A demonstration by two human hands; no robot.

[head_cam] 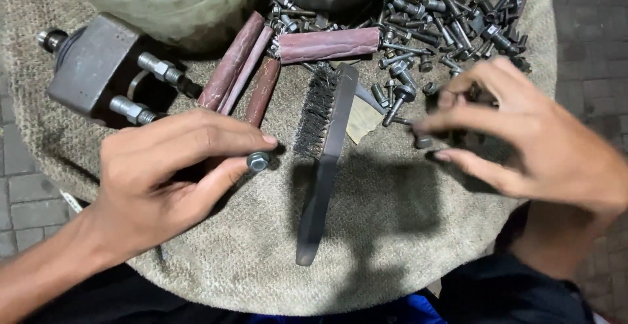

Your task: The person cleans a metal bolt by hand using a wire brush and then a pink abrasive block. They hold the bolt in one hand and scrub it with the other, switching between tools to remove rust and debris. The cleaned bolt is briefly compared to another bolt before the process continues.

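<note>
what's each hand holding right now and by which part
The left hand pinches a small bolt by its head, between thumb and forefinger. The right hand hovers over loose bolts, holding nothing clearly.

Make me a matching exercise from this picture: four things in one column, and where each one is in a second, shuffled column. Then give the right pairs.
Things:
1. small bolt
2. wire brush
3. metal block
4. pile of bolts

Places:
A. top right of the cloth
B. in the grip of the left hand
C. far left, by the bucket
D. middle, between the left hand and the right hand

Pairs: 1-B, 2-D, 3-C, 4-A
</note>
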